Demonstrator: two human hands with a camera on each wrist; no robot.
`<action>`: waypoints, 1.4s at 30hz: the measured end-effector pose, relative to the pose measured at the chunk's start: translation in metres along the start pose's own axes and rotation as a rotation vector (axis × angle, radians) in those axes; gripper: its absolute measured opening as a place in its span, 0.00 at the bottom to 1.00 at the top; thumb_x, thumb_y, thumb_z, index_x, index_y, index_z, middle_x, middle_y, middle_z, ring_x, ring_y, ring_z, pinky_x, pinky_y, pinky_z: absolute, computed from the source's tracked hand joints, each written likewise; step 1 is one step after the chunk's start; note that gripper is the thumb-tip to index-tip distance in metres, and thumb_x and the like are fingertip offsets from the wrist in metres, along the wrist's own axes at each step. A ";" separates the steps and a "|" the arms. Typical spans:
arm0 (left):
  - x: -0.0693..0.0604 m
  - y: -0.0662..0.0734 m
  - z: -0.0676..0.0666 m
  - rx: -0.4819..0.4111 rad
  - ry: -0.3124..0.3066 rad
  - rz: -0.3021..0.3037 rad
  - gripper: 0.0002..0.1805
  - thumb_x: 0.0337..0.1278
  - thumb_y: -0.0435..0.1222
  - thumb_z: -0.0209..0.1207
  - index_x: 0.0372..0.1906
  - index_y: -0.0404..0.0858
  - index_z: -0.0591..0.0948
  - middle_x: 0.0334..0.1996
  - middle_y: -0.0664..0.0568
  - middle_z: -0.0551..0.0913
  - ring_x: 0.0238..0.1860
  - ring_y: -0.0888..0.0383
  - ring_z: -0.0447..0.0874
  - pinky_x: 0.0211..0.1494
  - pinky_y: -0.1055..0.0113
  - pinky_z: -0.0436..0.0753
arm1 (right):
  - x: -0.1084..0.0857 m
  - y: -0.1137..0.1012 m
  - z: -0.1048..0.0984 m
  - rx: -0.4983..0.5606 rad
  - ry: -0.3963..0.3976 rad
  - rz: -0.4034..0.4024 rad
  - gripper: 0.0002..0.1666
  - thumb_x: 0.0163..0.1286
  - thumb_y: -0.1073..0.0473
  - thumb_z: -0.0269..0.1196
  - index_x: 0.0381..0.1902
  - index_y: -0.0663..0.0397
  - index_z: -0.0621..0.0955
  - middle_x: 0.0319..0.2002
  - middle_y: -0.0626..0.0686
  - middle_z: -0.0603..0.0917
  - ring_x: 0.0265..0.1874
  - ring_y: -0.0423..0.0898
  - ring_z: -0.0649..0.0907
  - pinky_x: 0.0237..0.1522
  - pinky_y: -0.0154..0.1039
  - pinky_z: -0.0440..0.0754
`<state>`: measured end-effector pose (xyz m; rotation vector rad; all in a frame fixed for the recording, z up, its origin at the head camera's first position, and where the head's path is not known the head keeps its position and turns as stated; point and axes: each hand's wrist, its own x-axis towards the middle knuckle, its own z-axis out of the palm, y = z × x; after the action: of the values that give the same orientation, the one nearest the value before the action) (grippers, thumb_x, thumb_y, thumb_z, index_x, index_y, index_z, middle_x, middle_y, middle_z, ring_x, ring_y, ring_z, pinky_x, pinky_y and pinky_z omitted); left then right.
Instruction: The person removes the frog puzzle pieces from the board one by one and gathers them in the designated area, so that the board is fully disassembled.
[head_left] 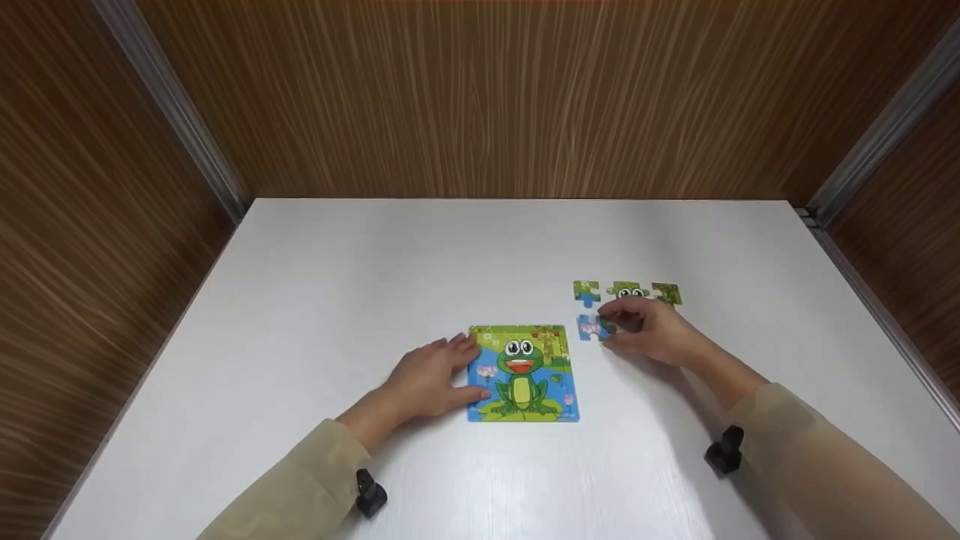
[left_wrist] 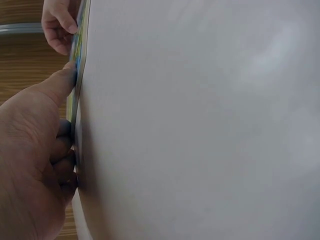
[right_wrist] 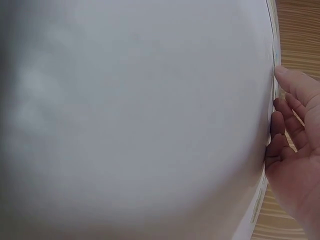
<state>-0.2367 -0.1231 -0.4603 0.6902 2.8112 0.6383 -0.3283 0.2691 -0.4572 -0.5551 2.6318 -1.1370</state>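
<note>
A square frog picture board [head_left: 523, 375] lies flat on the white table. My left hand [head_left: 431, 379] rests at its left side, thumb and fingertips on its edge; the left wrist view shows this hand [left_wrist: 35, 145] against the board's thin edge [left_wrist: 79, 85]. To the right of the board, my right hand [head_left: 656, 330] pinches a mostly covered puzzle piece [head_left: 607, 324] between thumb and fingers, close beside a blue piece with a pink flower [head_left: 590, 328]. In the right wrist view the hand [right_wrist: 297, 125] has its fingertips low at the tabletop, the piece not clearly visible.
Behind my right hand lie a green and blue corner piece [head_left: 586, 290], a piece with the frog's eyes [head_left: 627, 289] and a green-brown piece [head_left: 667, 291]. Wood-grained panels [head_left: 472, 97] stand behind and on both sides of the white table [head_left: 337, 262].
</note>
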 end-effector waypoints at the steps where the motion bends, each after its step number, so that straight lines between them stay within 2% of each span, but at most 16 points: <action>1: 0.000 0.000 0.000 0.001 -0.002 -0.001 0.45 0.67 0.62 0.64 0.77 0.36 0.73 0.78 0.45 0.69 0.80 0.44 0.64 0.80 0.47 0.66 | 0.000 0.000 0.000 0.001 0.002 0.003 0.25 0.66 0.63 0.76 0.61 0.55 0.85 0.57 0.56 0.86 0.55 0.53 0.83 0.56 0.46 0.79; 4: 0.001 0.001 0.001 0.004 -0.004 -0.005 0.45 0.67 0.62 0.64 0.78 0.37 0.73 0.78 0.46 0.69 0.80 0.44 0.64 0.79 0.47 0.66 | -0.001 0.000 -0.001 0.006 0.004 0.009 0.25 0.66 0.62 0.76 0.61 0.55 0.85 0.58 0.56 0.86 0.56 0.53 0.83 0.56 0.45 0.80; 10: 0.004 0.001 0.002 -0.003 0.000 -0.005 0.45 0.66 0.62 0.64 0.78 0.37 0.73 0.78 0.46 0.69 0.80 0.44 0.64 0.80 0.47 0.65 | -0.004 -0.003 -0.005 0.007 0.021 0.022 0.25 0.68 0.62 0.74 0.62 0.55 0.85 0.57 0.56 0.86 0.54 0.54 0.82 0.51 0.37 0.79; 14: 0.006 0.001 0.002 -0.006 0.002 -0.002 0.45 0.66 0.62 0.64 0.78 0.38 0.73 0.78 0.46 0.69 0.80 0.45 0.64 0.80 0.47 0.66 | -0.005 -0.007 -0.006 0.006 0.040 0.018 0.23 0.70 0.62 0.73 0.62 0.56 0.85 0.57 0.56 0.86 0.53 0.53 0.82 0.50 0.38 0.79; 22: 0.006 0.001 0.000 -0.004 0.000 -0.009 0.45 0.66 0.62 0.64 0.78 0.38 0.73 0.78 0.47 0.69 0.80 0.44 0.64 0.79 0.46 0.66 | -0.002 -0.024 0.002 0.032 0.034 -0.077 0.21 0.70 0.60 0.74 0.60 0.56 0.86 0.56 0.55 0.87 0.52 0.52 0.84 0.48 0.39 0.80; 29: 0.007 0.001 -0.001 -0.024 0.002 -0.023 0.45 0.66 0.62 0.64 0.78 0.38 0.73 0.79 0.46 0.68 0.79 0.40 0.65 0.78 0.43 0.67 | 0.002 -0.052 0.020 0.077 -0.025 -0.153 0.21 0.69 0.65 0.73 0.59 0.59 0.86 0.51 0.57 0.88 0.48 0.50 0.85 0.49 0.41 0.82; 34: 0.009 0.001 -0.002 -0.021 0.001 -0.034 0.46 0.66 0.62 0.64 0.78 0.38 0.72 0.79 0.46 0.68 0.79 0.40 0.65 0.78 0.42 0.67 | 0.005 -0.070 0.035 0.085 -0.085 -0.200 0.22 0.69 0.63 0.74 0.59 0.59 0.86 0.47 0.56 0.88 0.45 0.49 0.83 0.48 0.40 0.83; 42: 0.009 0.000 -0.002 -0.023 0.000 -0.029 0.45 0.66 0.62 0.64 0.78 0.38 0.72 0.79 0.45 0.68 0.79 0.41 0.65 0.79 0.43 0.66 | 0.008 -0.080 0.059 0.161 -0.191 -0.218 0.23 0.69 0.64 0.74 0.61 0.61 0.84 0.45 0.55 0.88 0.42 0.49 0.85 0.46 0.35 0.85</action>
<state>-0.2449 -0.1192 -0.4588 0.6447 2.8041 0.6639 -0.2949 0.1771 -0.4383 -0.8862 2.3375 -1.2727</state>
